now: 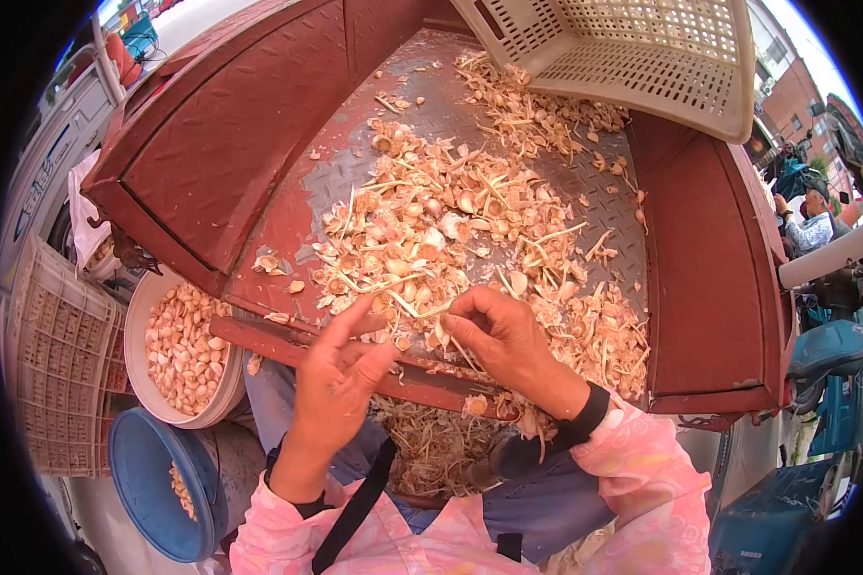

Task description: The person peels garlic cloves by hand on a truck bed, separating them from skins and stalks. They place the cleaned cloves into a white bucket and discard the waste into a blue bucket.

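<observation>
A heap of garlic cloves, dry skins and stems (431,220) is spread over the metal bed of a red cart. My left hand (340,379) is over the cart's front edge, thumb and fingers apart, with nothing plainly held. Close to its right, my right hand (513,345) is closed in a pinch, on a piece of garlic (438,333) with a thin stem trailing below the fingertips. Part of that piece is hidden by the fingers. Loose cloves and stems lie just beyond both hands.
At left, a white bucket (142,359) holds peeled-looking cloves. Below it a blue bucket (129,479) has a few cloves. A plastic crate (62,355) stands beside them. A beige basket (642,77) tilts over the cart's far right. Skins litter the ground; another person (813,225) is at right.
</observation>
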`<state>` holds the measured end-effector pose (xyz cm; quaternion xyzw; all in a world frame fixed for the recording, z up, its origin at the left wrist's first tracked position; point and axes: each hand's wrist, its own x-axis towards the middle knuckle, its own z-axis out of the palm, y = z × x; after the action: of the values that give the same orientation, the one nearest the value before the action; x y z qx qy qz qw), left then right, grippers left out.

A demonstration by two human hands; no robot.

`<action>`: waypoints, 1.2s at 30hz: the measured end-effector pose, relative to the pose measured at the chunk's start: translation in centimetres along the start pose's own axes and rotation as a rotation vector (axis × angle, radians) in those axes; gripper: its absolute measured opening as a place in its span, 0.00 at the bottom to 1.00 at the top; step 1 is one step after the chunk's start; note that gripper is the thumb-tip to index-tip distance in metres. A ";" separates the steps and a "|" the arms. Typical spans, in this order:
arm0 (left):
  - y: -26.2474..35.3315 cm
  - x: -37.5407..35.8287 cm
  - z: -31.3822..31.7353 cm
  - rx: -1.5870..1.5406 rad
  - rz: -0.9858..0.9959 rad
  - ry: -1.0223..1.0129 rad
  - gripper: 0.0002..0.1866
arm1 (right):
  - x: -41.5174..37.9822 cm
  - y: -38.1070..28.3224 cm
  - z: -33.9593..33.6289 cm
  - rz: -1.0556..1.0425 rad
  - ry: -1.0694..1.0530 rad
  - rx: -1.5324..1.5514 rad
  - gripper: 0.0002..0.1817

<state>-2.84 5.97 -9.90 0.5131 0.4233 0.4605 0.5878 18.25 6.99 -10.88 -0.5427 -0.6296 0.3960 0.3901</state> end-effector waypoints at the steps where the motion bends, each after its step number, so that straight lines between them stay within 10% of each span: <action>1: -1.4 0.4 2.5 -0.126 -0.033 -0.060 0.26 | -0.4 -0.4 0.4 -0.033 0.004 -0.009 0.05; 8: -4.9 1.7 5.3 -0.483 -0.155 -0.185 0.16 | -1.5 -0.5 -0.8 -0.182 0.072 -0.156 0.05; 13: -4.7 1.7 5.3 -0.515 -0.174 -0.222 0.14 | -1.0 0.3 -2.5 0.108 -0.095 0.393 0.11; 19: -2.9 1.0 3.1 -0.529 -0.115 -0.150 0.10 | 0.2 2.2 -5.8 0.300 0.092 -0.055 0.08; 22: -1.7 0.9 -2.0 -0.519 0.007 0.012 0.07 | 1.1 3.7 -7.3 -0.168 0.353 -0.623 0.04; 30: -0.2 0.0 -22.1 1.015 0.232 0.739 0.21 | 2.2 5.0 -6.3 -0.114 0.103 -0.975 0.04; 36: 1.6 1.7 -3.1 0.154 0.072 0.072 0.17 | 1.7 2.9 -6.3 0.096 -0.083 -0.346 0.08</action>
<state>-5.67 8.33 -8.74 0.5549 0.4596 0.4654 0.5141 24.95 9.43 -11.07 -0.6144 -0.6773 0.3221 0.2451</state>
